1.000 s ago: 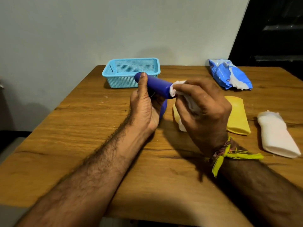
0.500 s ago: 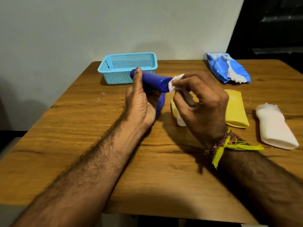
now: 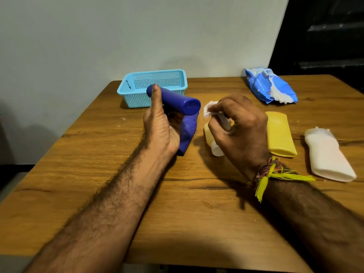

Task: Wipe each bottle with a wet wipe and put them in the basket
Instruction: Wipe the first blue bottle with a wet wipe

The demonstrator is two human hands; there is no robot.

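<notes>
Left hand (image 3: 159, 127) grips blue bottle (image 3: 177, 102) above surface (image 3: 177, 203), thumb along it. Right hand (image 3: 240, 131) at 3 o'clock, fingers (image 3: 218, 110) pinching wet wipe (image 3: 208, 110), just clear of bottle's end. Basket (image 3: 151, 87) at 11 o'clock.

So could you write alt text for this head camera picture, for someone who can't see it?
A person's left hand holds a dark blue bottle above a wooden table while the right hand pinches a white wet wipe just beside its end. A light blue basket sits behind; yellow bottles and a white one lie nearby.
</notes>
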